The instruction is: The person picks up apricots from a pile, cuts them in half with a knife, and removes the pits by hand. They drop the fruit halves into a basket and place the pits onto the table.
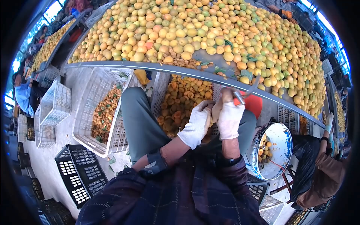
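In white gloves with brown-stained fingers, both hands meet over the crate between my knees. My right hand is closed round a knife, its curved blade pointing up toward the table edge. My left hand is closed, fingertips against the right hand; what it holds, if anything, is hidden. Beneath them, a crate contains split apricots. Whole apricots are heaped on the metal-edged table ahead, with torn pieces and leaves near its edge.
Left of my knee stands a white crate with orange-brown scraps. A black crate lies nearby. At right are a red object, a white bucket with several fruits, and a seated person in brown.
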Available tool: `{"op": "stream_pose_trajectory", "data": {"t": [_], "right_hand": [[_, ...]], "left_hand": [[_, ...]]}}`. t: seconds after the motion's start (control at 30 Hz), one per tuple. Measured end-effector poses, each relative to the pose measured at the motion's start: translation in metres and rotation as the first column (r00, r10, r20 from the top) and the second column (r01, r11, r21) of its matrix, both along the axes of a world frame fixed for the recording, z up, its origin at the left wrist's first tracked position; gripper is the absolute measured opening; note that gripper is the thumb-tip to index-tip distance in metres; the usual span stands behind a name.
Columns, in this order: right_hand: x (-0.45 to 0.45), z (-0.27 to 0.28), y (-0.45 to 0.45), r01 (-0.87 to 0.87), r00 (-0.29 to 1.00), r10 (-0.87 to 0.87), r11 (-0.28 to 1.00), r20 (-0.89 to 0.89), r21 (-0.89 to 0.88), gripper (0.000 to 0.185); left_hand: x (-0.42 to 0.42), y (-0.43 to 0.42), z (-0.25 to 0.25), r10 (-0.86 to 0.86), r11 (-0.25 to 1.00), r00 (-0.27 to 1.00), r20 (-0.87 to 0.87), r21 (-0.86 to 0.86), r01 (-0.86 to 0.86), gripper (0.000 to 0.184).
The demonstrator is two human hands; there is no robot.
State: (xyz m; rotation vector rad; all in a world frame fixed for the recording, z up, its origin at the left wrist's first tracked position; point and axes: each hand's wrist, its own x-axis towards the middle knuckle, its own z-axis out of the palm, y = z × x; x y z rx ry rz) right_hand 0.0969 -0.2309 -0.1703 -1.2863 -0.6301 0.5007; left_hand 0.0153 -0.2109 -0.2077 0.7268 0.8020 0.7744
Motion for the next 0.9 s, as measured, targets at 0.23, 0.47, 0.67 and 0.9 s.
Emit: {"op": "stream_pose_trajectory", "data": {"t": [0.23, 0.47, 0.67, 0.9], "right_hand": [[0.010, -0.001, 0.002, -0.162, 0.985, 0.158, 0.985, -0.076, -0.056, 0.014], [0.012, 0.002, 0.004, -0.224, 0.957, 0.204, 0.971, -0.206, -0.080, 0.012], [0.029, -0.026, 0.000, -0.083, 0.758, 0.163, 0.984, -0.632, 0.155, 0.021], [0.013, 0.027, 0.011, 0.192, 0.873, -0.008, 0.925, -0.488, 0.328, 0.026]], "left_hand": [[-0.001, -0.003, -0.014, 0.067, 0.983, 0.997, -0.038, 0.173, -0.060, 0.021], [0.004, 0.003, -0.031, 0.105, 0.890, 0.985, -0.135, 0.454, -0.032, 0.017], [-0.029, 0.053, -0.009, 0.159, 0.987, 0.987, -0.013, -0.012, -0.159, 0.026], [-0.011, 0.021, -0.004, -0.080, 0.898, 0.951, 0.300, -0.392, 0.199, 0.025]]}}
